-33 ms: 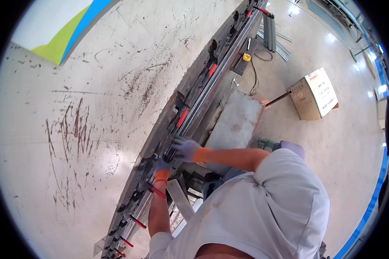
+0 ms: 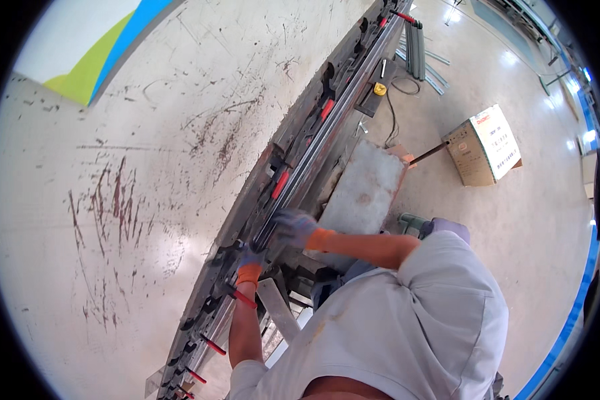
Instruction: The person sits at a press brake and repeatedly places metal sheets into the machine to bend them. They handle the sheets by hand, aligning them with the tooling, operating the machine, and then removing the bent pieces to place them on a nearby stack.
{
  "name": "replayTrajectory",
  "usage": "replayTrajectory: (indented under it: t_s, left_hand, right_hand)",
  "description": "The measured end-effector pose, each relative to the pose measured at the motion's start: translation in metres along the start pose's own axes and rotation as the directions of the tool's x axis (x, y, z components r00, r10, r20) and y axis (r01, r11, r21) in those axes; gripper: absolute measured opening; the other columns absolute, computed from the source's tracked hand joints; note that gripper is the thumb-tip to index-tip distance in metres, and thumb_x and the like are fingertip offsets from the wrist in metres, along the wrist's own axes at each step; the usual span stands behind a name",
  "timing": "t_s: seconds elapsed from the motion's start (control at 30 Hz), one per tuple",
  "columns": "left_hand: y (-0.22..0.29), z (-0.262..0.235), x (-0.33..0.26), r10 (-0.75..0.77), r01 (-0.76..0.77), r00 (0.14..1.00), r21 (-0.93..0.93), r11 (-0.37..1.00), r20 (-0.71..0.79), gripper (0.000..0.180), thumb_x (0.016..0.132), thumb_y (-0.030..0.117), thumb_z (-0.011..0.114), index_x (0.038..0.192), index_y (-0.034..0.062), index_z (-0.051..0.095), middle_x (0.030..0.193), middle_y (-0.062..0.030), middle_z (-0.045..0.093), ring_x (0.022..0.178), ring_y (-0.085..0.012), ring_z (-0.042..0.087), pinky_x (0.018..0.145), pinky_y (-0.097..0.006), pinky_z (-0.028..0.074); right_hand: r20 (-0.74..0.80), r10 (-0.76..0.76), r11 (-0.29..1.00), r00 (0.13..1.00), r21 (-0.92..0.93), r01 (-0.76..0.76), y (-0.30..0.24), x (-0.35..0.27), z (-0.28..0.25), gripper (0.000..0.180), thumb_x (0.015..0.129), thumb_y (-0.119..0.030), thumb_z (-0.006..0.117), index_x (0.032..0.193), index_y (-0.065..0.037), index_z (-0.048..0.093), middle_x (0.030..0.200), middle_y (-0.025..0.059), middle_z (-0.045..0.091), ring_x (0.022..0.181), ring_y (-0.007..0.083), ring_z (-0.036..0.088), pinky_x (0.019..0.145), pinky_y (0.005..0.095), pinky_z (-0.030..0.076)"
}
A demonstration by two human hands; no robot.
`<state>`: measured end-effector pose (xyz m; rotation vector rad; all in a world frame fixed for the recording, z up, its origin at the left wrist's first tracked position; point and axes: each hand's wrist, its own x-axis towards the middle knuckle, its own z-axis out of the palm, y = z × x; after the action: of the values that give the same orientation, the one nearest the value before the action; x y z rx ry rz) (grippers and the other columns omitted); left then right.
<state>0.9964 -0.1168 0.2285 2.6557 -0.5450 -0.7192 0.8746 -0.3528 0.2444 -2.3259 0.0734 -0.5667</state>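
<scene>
**Steel bending machine: hand position at the clamp rail**

Pale, scuffed concrete floor (image 2: 133, 200) with rust-brown streaks is seen at left; a cardboard box (image 2: 483, 143) stands on the glossy floor at right. A long steel machine (image 2: 327, 127) with red-handled levers (image 2: 280, 185) is laid diagonally, its long axis running from lower left to upper right. The left hand (image 2: 250, 259), gloved grey with an orange cuff, is closed on the rail near a red lever. The right hand (image 2: 295, 229), gloved alike, is curled over the rail's edge just beside it. A grey metal plate (image 2: 367, 190) lies alongside.
</scene>
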Motion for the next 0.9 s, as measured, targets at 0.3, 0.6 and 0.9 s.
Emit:
replayTrajectory:
  t_s: [0.3, 0.6, 0.9]
  left_hand:
    - [-0.003, -0.008, -0.018, -0.138, 0.133, 0.989, 0.099, 0.986, 0.045, 0.071, 0.078, 0.055, 0.072, 0.131, 0.0109, 0.059, 0.124, -0.0234, 0.064, 0.114, -0.0436, 0.061, 0.095, -0.048, 0.05]
    - [0.015, -0.019, -0.013, 0.092, -0.064, 0.988, 0.209, 0.976, -0.123, 0.052, 0.091, 0.057, 0.058, 0.12, 0.0148, 0.069, 0.112, -0.0218, 0.07, 0.094, -0.0414, 0.068, 0.079, -0.049, 0.055]
    - [0.006, -0.056, -0.102, 0.055, -0.022, 0.995, 0.336, 0.942, -0.088, 0.054, 0.074, 0.043, 0.081, 0.115, 0.0088, 0.068, 0.114, -0.0189, 0.069, 0.104, -0.0336, 0.068, 0.088, -0.046, 0.052]
  right_hand:
    - [0.36, 0.55, -0.523, 0.753, 0.852, -0.025, 0.175, 0.069, -0.049, 0.041, 0.091, -0.055, 0.062, 0.099, -0.016, 0.069, 0.084, 0.0049, 0.066, 0.081, 0.0238, 0.064, 0.076, 0.0396, 0.053]
    - [0.37, 0.856, -0.382, 0.361, 0.923, -0.039, 0.254, 0.136, -0.034, 0.029, 0.093, -0.047, 0.061, 0.077, -0.022, 0.061, 0.062, -0.0028, 0.054, 0.054, 0.0178, 0.053, 0.05, 0.0355, 0.041]
    - [0.518, 0.79, -0.553, 0.328, 0.833, 0.018, 0.158, 0.037, -0.024, 0.03, 0.092, -0.045, 0.065, 0.078, -0.018, 0.064, 0.065, 0.0044, 0.061, 0.06, 0.0255, 0.063, 0.058, 0.0406, 0.054]
